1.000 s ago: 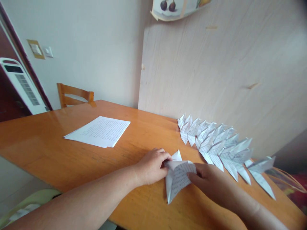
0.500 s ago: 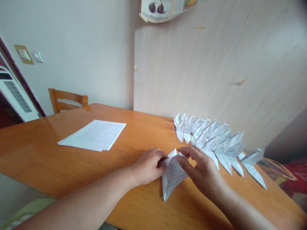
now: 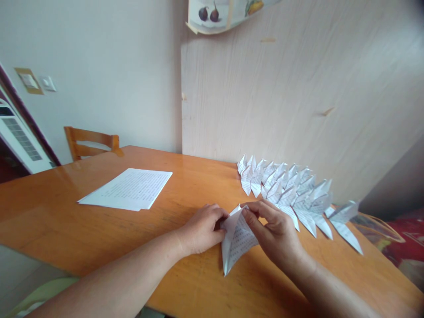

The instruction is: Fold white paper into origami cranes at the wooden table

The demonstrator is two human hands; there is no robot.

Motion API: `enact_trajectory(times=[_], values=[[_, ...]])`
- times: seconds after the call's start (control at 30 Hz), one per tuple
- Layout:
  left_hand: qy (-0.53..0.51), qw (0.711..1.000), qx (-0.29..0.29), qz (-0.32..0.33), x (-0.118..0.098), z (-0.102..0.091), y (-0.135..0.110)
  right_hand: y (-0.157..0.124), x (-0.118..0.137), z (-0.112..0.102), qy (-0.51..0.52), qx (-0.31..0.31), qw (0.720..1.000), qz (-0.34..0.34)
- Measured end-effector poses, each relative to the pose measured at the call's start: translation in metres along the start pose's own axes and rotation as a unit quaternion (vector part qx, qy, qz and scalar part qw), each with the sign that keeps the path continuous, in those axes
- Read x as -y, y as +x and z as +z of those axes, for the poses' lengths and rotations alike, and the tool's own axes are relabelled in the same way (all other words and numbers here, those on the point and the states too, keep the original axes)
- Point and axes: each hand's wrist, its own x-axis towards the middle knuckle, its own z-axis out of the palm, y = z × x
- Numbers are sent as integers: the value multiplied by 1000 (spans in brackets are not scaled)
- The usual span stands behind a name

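Observation:
A partly folded sheet of white paper (image 3: 240,238), covered in lines of writing, stands over the near part of the wooden table between my hands. My left hand (image 3: 203,229) pinches its left edge between thumb and fingers. At its upper right corner, my right hand (image 3: 276,225) is closed, thumb and forefinger gripping the paper's top flap. The sheet's lower point reaches toward me. Just beyond my right hand stand several folded paper pieces (image 3: 288,183) in rows, made of similar written paper.
On the table's (image 3: 195,176) left part lies a stack of written sheets (image 3: 132,190). A wooden chair (image 3: 91,141) stands past the far left edge. Behind the folded pieces rises a pale wooden panel (image 3: 265,101). Red bags (image 3: 394,238) sit off the right edge.
My right thumb and forefinger have drawn the paper's top flap slightly left and up. My left hand keeps its hold. The whole view has shifted a little.

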Motion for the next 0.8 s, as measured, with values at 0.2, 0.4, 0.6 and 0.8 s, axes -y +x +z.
enact_trajectory(times=[0.2,0.4,0.6,0.8], values=[[-3,1000,6,2,0,-1,1,-1,2,-6,-5,18,1000,13],[-14,1000,3,-3,-1,0,0,-3,0,-7,-10,90,995,28],[0,1000,3,-4,-3,-2,0,0,-5,-9,-30,135,990,40],[8,1000,-4,0,-3,-2,0,3,-12,-15,-111,164,975,102]])
